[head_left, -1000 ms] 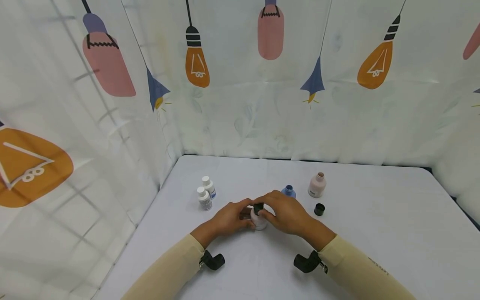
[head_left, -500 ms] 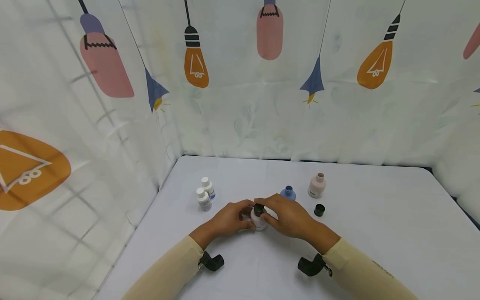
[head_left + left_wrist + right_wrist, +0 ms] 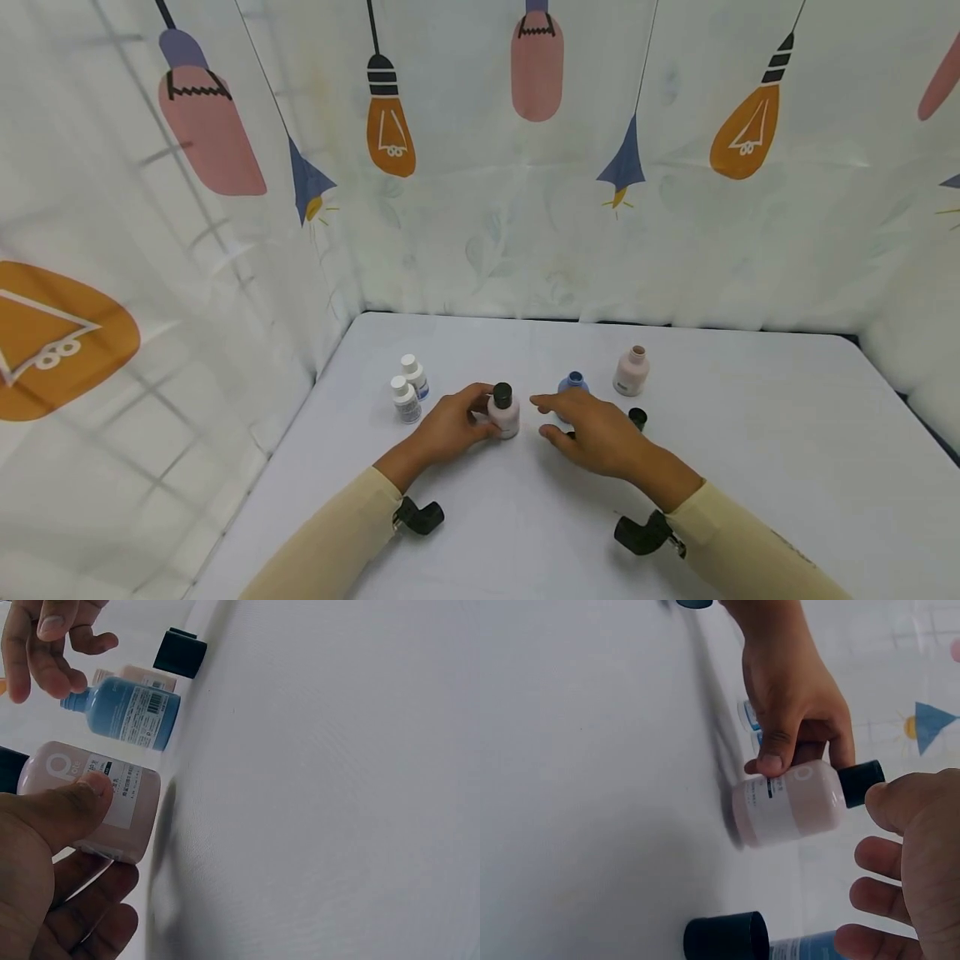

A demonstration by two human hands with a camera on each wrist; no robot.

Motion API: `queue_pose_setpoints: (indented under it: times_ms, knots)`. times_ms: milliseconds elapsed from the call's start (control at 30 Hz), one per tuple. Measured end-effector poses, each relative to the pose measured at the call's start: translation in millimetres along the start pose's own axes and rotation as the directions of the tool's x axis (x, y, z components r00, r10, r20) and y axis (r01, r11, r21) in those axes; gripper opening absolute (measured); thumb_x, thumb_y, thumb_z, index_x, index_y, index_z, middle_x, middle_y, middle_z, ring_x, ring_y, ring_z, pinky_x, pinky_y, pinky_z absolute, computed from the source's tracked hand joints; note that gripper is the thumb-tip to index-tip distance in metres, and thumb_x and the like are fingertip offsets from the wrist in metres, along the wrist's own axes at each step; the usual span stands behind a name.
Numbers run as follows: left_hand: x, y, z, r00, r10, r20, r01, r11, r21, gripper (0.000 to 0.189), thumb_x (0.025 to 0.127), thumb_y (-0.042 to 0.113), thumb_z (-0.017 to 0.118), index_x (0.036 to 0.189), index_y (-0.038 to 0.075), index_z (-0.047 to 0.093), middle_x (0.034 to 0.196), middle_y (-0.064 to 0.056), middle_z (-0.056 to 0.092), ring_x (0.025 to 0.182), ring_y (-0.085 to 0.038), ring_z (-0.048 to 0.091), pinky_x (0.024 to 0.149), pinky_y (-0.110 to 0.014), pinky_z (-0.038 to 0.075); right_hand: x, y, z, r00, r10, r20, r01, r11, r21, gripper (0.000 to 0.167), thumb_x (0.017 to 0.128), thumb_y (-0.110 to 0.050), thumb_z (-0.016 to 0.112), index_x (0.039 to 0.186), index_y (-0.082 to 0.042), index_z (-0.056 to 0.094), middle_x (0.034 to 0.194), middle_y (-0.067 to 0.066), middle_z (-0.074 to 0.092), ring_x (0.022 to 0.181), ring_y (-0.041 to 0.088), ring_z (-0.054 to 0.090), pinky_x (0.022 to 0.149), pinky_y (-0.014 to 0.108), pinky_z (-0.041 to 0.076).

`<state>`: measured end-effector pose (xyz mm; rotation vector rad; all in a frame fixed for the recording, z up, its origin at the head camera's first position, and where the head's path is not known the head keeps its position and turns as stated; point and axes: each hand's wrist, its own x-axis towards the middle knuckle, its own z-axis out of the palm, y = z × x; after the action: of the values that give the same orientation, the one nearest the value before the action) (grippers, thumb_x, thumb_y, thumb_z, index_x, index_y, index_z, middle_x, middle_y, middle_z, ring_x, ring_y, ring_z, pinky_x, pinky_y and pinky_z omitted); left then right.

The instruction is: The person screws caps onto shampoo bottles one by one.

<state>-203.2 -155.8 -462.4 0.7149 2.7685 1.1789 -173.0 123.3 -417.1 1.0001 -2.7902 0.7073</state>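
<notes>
In the head view my left hand (image 3: 450, 425) grips a pale pink bottle (image 3: 504, 419) topped by a black screw cap (image 3: 502, 395). The left wrist view has the thumb across the label of the pink bottle (image 3: 97, 795), which is upright. My right hand (image 3: 600, 433) is to the right of it with spread fingers, holding nothing. Partly behind that hand is an uncapped blue bottle (image 3: 573, 382). In the right wrist view the right thumb overlaps the end of the black cap (image 3: 861, 782). A loose black cap (image 3: 637, 417) lies beside the right hand.
An uncapped pink bottle (image 3: 632, 372) stands at the back right of the white table (image 3: 750, 433). Two small white bottles with white caps, the nearer one (image 3: 406, 400) in front of the other (image 3: 415, 375), stand at the left. A printed curtain (image 3: 480, 233) hangs behind.
The right hand has let go of the black cap and drawn back to the right. The left hand has moved the capped pink bottle a little farther away and left.
</notes>
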Motion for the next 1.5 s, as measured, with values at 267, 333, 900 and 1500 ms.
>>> queue_pose_setpoints:
  times_ms: [267,333,900,1500]
  knots:
    - [3.1,-3.6,-1.8,0.991,-0.069,-0.115,0.071,0.997,0.01,0.058,0.089,0.019,0.083,0.14,0.016,0.054,0.126,-0.002,0.071,0.11,-0.012,0.067,0.083,-0.031,0.053,-10.9,9.0,-4.3,0.998,0.056,0.013,-0.056,0.998,0.006,0.043,0.097,-0.027,0.074,0.138,-0.02,0.065,0.121,0.001,0.067,0.107,0.018,0.064,0.068,0.024,0.053]
    - [3.5,-3.6,-2.5,0.986,-0.093,-0.14,0.094,0.996,0.006,0.059,0.089,0.018,0.083,0.14,0.015,0.055,0.126,-0.003,0.071,0.109,-0.014,0.067,0.083,-0.032,0.053,-13.8,11.5,-4.6,0.997,0.073,0.013,-0.073,0.997,0.011,0.042,0.097,-0.027,0.074,0.137,-0.021,0.065,0.122,0.002,0.066,0.108,0.019,0.065,0.068,0.024,0.053]
    - [4.6,-12.7,-2.6,0.955,-0.198,-0.221,0.201,0.98,-0.01,0.058,0.092,0.014,0.08,0.143,0.01,0.052,0.128,-0.012,0.068,0.114,-0.023,0.066,0.09,-0.038,0.055,-37.7,31.9,-9.1,0.997,0.052,-0.059,-0.052,0.999,0.006,0.042,0.095,-0.022,0.076,0.136,-0.018,0.066,0.122,0.001,0.068,0.107,0.019,0.065,0.078,0.034,0.057]
    - [-13.2,-4.8,-5.3,0.946,-0.232,-0.226,0.271,0.949,0.162,0.081,0.094,0.026,0.078,0.156,0.001,0.031,0.138,-0.018,0.062,0.122,-0.033,0.063,0.099,-0.047,0.051,-49.7,43.3,-13.0,0.99,0.139,-0.038,-0.139,0.99,-0.012,0.041,0.095,-0.022,0.076,0.135,-0.015,0.066,0.128,-0.002,0.066,0.111,0.019,0.064,0.08,0.032,0.058]
